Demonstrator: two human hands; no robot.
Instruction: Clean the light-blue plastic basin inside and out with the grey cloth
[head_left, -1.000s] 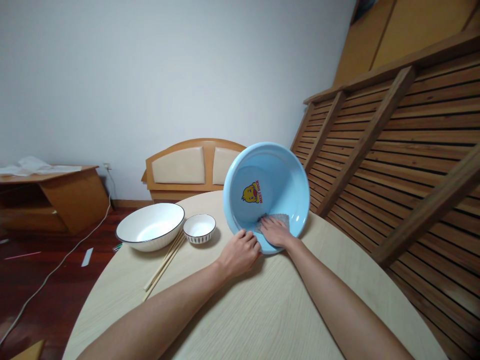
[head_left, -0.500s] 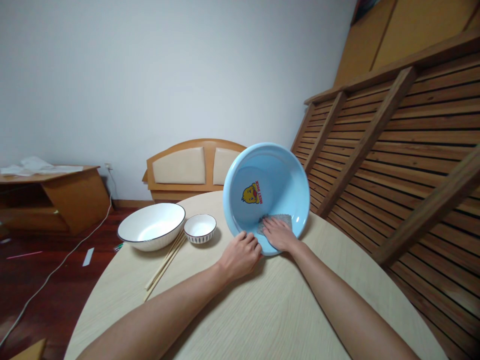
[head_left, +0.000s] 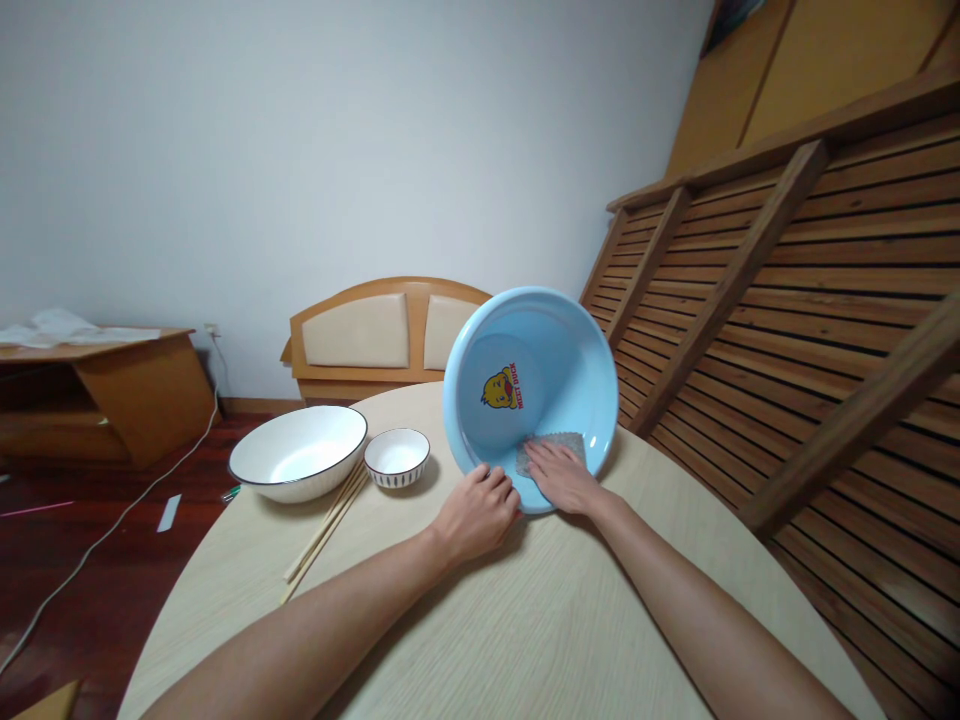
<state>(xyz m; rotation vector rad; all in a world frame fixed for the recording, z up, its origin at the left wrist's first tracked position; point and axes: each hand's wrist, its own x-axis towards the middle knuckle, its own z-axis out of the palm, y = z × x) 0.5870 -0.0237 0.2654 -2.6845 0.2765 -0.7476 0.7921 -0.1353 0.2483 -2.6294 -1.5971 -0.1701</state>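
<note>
A light blue plastic basin (head_left: 547,340) with a yellow duck print stands tilted on its edge on the round table, its inside facing me. My left hand (head_left: 474,513) grips the basin's lower rim, fingers curled over it. My right hand (head_left: 559,472) lies flat inside the basin, pressing a grey cloth (head_left: 559,441) against its lower wall.
Left of the basin sit a small patterned bowl (head_left: 397,457), a large white bowl (head_left: 298,453) and a pair of wooden chopsticks (head_left: 324,532) on the pale table (head_left: 525,630). A slatted wooden frame (head_left: 787,290) leans at the right. A padded headboard (head_left: 375,335) stands behind.
My right hand with the cloth has slid slightly right along the basin's lower wall. The left hand keeps its grip on the rim.
</note>
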